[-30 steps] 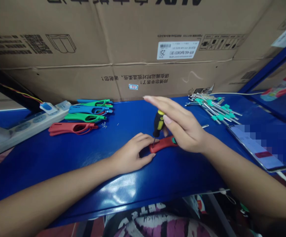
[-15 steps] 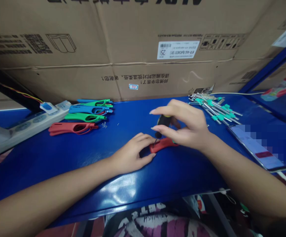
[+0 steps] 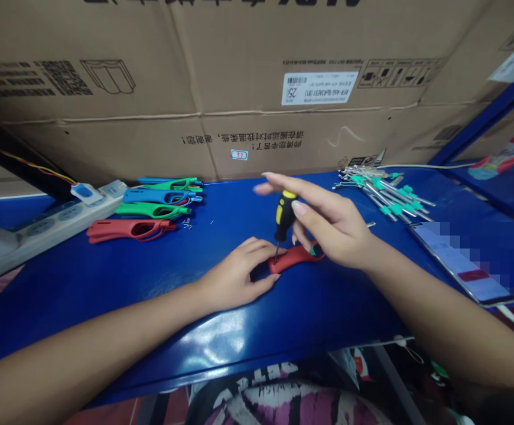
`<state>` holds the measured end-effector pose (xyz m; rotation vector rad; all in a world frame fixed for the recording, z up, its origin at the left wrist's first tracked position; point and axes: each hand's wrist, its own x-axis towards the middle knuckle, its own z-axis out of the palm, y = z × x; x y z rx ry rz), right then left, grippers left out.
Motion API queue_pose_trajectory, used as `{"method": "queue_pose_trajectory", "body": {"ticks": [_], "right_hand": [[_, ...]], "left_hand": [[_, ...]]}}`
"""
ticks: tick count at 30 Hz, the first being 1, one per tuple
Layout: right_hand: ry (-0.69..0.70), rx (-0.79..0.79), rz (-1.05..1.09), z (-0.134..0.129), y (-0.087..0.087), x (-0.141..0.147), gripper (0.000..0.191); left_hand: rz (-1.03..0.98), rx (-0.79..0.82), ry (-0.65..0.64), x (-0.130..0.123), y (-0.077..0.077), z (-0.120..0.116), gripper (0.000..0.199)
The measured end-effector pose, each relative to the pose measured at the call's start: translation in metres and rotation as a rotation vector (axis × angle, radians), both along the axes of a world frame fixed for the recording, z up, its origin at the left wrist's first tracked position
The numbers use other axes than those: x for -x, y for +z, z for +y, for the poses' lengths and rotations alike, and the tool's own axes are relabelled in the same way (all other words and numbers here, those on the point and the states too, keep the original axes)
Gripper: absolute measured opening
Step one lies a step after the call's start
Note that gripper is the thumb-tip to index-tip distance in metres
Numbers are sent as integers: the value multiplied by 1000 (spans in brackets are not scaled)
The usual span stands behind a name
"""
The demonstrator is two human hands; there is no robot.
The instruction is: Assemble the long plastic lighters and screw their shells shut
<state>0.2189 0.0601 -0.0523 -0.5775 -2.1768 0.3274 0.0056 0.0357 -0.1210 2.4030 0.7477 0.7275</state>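
Observation:
A red lighter casing (image 3: pixel 296 257) lies on the blue table, its left end pinched between the thumb and fingers of my left hand (image 3: pixel 234 274). A small green part shows near its right end, partly hidden behind my right hand (image 3: pixel 337 221). That hand holds a black and yellow screwdriver (image 3: pixel 285 216) nearly upright. The thumb presses the handle, while the index finger stretches over its top. The screwdriver's shaft points down into the casing's left end, just beside my left fingertips.
At the left lie several red, green and blue lighter casings (image 3: pixel 126 230) beside a white power strip (image 3: pixel 62 218). Small screws (image 3: pixel 186 224) are scattered near them. Metal lighter tubes with green parts (image 3: pixel 390 192) are piled back right, near a phone (image 3: pixel 465 265). A cardboard box (image 3: pixel 150 141) stands behind.
My right fingers have shifted up and around the screwdriver handle, with the index finger now over its top. The screwdriver stands more upright. My left hand and the red casing have stayed put.

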Motion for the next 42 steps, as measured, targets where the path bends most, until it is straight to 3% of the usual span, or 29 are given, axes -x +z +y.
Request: {"method": "queue_pose_trajectory", "body": {"ticks": [2, 6, 10, 12, 15, 20, 25, 29, 31, 36, 42], "right_hand": [[-23, 1, 36, -1, 1, 1, 35], [-125, -203, 51, 0, 2, 2, 28], [-2, 46, 39, -1, 1, 4, 34], [-22, 8, 61, -1, 0, 4, 28], [-93, -173, 51, 0, -1, 3, 28], [48, 12, -11, -3, -2, 4, 38], [-74, -245, -49, -4, -2, 3, 32], [89, 34, -41, -6, 2, 4, 39], [128, 69, -19, -7, 4, 4, 34], [118, -91, -55, -8, 5, 2, 22], [47, -189, -168, -14, 5, 5, 28]], "left_hand": [[-1, 3, 0, 0, 0, 0, 35], [-17, -11, 11, 0, -1, 0, 35], [-2, 10, 2, 0, -1, 0, 37], [-1, -3, 8, 0, -1, 0, 36], [-2, -24, 13, 0, -1, 0, 33], [16, 3, 14, 0, -1, 0, 36], [6, 7, 12, 1, -2, 0, 33], [22, 17, 19, 0, 0, -1, 35], [23, 15, 26, 0, 0, -1, 34], [7, -5, 21, -1, -3, -1, 20], [-9, -14, 43, -1, -7, -2, 18]]}}
